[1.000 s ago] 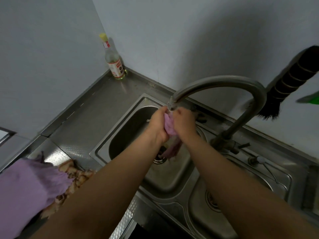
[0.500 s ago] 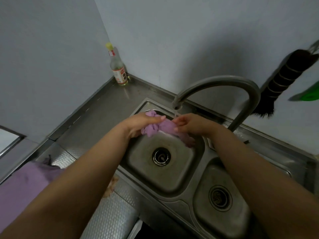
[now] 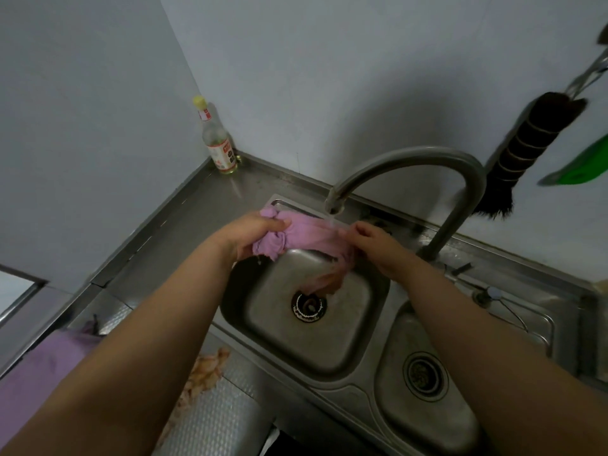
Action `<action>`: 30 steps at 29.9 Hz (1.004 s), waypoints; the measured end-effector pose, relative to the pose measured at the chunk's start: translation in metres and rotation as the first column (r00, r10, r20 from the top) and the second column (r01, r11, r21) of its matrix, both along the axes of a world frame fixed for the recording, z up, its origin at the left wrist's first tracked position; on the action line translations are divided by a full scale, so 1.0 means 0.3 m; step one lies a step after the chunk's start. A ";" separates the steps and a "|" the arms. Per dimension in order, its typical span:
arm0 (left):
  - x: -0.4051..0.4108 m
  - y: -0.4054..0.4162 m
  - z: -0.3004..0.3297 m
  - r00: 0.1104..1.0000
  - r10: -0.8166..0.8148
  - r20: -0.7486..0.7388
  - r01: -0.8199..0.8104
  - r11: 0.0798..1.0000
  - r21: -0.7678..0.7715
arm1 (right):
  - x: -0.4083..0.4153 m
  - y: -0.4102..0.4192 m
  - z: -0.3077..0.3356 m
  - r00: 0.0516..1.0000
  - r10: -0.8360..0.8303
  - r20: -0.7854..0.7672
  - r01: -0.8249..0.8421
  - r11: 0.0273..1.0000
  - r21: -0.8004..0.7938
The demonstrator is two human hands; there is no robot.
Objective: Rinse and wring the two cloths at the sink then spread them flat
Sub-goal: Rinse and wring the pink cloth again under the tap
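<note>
Crumpled purple cloth, gripped by both hands, under curved steel faucet

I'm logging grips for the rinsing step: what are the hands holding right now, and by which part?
Both hold the purple cloth under the faucet: the left hand grips its bunched left end, the right hand pinches its right end.

The cloth spans between left hand and right hand, under the faucet, above the left sink basin.
</note>
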State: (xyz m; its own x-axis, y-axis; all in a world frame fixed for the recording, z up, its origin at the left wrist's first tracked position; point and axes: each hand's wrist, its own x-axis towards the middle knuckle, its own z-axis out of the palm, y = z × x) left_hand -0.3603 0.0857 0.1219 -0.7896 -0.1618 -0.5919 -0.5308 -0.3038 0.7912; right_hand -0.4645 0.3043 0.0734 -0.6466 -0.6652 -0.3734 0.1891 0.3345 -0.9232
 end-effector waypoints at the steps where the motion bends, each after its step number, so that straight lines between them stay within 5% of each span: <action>1: -0.002 -0.003 -0.008 1.000 0.004 0.001 -0.004 1.000 -0.014 | -0.001 -0.006 0.010 0.998 -0.040 0.052 0.042 0.998 -0.046; 5: -0.015 -0.020 -0.033 0.992 0.081 -0.101 -0.068 0.989 0.129 | -0.017 -0.018 0.027 0.978 -0.096 0.188 0.116 0.988 -0.099; 8: -0.022 -0.031 -0.049 0.979 0.054 -0.195 -0.019 0.984 0.177 | -0.026 0.000 0.024 1.000 0.006 0.015 -0.007 0.999 0.045; 13: -0.036 -0.044 -0.049 0.926 -0.357 -0.124 0.328 0.922 -0.204 | -0.068 0.025 0.037 0.986 0.062 -0.155 -0.038 0.987 0.157; 16: -0.047 -0.049 -0.060 0.917 -0.396 -0.055 0.366 0.888 -0.279 | -0.089 0.021 0.032 0.979 0.025 -0.204 0.003 0.990 0.138; 20: -0.052 -0.014 -0.093 0.961 -0.276 -0.023 0.275 0.961 -0.027 | -0.085 -0.042 0.025 0.948 -0.236 -0.212 0.256 0.964 0.071; 23: -0.093 0.105 -0.119 0.999 0.033 0.018 -0.035 0.997 0.075 | -0.036 -0.113 0.064 0.920 -0.353 -0.172 0.358 0.934 -0.003; 25: -0.133 0.182 -0.123 0.949 0.294 0.109 -0.310 0.932 0.188 | 0.040 -0.173 0.072 0.937 -0.319 -0.141 0.328 0.944 0.041; 30: -0.173 0.338 -0.097 0.867 0.480 0.135 -0.498 0.850 0.171 | 0.022 -0.215 0.049 0.887 -0.291 -0.359 0.376 0.906 0.194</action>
